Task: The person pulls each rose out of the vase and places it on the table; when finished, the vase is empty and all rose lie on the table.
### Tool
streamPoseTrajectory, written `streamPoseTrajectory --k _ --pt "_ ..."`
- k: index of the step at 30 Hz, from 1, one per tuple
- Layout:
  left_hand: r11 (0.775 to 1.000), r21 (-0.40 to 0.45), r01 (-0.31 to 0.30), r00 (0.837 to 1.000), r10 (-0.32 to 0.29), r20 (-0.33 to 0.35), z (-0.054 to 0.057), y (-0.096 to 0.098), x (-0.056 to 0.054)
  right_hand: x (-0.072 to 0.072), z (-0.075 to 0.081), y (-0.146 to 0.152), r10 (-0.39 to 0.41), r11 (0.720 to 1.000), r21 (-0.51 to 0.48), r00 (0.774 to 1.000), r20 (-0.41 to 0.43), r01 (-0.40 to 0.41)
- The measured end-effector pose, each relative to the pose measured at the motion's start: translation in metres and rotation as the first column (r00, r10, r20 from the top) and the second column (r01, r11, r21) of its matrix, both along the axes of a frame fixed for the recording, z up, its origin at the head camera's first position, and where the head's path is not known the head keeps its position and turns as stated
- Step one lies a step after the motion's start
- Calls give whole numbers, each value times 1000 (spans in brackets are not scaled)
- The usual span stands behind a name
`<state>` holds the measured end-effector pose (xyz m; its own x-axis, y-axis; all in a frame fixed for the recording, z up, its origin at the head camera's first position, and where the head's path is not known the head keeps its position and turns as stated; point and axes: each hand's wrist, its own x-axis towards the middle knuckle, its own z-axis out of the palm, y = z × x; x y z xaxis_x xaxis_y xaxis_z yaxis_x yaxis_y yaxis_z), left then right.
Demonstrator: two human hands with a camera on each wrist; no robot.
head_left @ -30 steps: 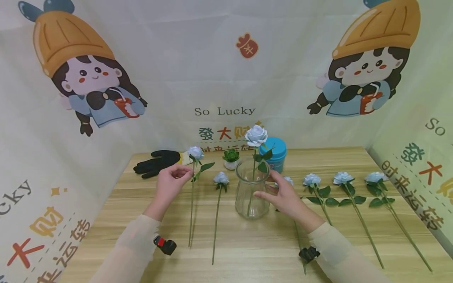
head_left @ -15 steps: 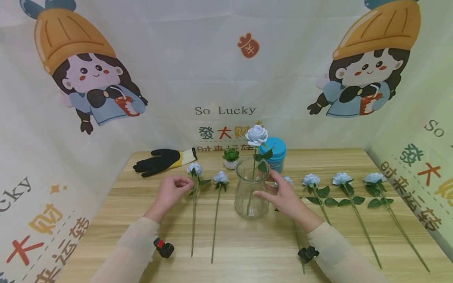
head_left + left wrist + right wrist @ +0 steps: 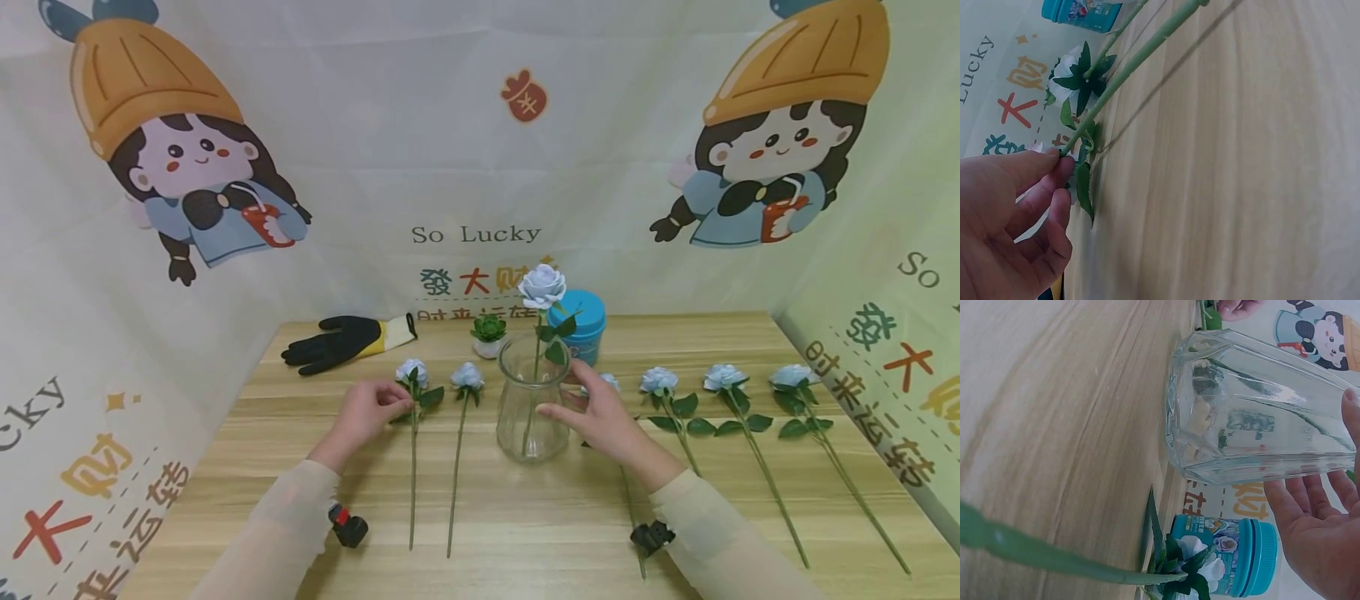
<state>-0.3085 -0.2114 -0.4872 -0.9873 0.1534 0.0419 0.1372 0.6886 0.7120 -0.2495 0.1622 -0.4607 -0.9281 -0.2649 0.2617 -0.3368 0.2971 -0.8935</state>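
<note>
With thumb and fingertips my left hand (image 3: 367, 421) pinches a pale blue rose (image 3: 412, 372) by its stem, just under the leaves. In the left wrist view the green stem (image 3: 1138, 61) slants up from the pinch, its shadow falling on the wood. My right hand (image 3: 606, 423) holds a clear glass vase (image 3: 517, 437) from its right side, thumb in front and fingers behind. One pale blue rose (image 3: 542, 287) stands in the vase, bloom above the rim. Another rose (image 3: 468, 377) lies between the left hand and the vase.
Several roses (image 3: 724, 379) lie in a row at the right, one partly behind the right hand. At the back are a black and yellow glove (image 3: 337, 343), a small potted succulent (image 3: 490, 333) and a blue tub (image 3: 581, 325). A printed cloth (image 3: 465, 133) hangs behind the table.
The left hand's rose has come down and toward the person, its bloom now level with the neighbouring one. The glove's cuff is uncovered. The right hand and vase have stayed in place.
</note>
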Motion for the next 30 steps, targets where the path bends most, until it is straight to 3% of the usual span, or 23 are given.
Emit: streamPoseTrajectory --k 10,21,25,30 --pt "999 -36 -12 1000 12 -1 -5 2 0 1 0 -1 5 1000 -3 1000 0 -5" --pt "1000 3 -1 1000 1 -24 -1 -2 3 0 0 0 -6 1000 -6 1000 8 6" --pt "999 7 -44 998 45 -39 6 -1 3 0 0 -1 -1 1000 -6 1000 9 1" --pt "997 39 -69 992 73 -106 25 10 1 0 0 -1 0 1000 0 1000 7 0"
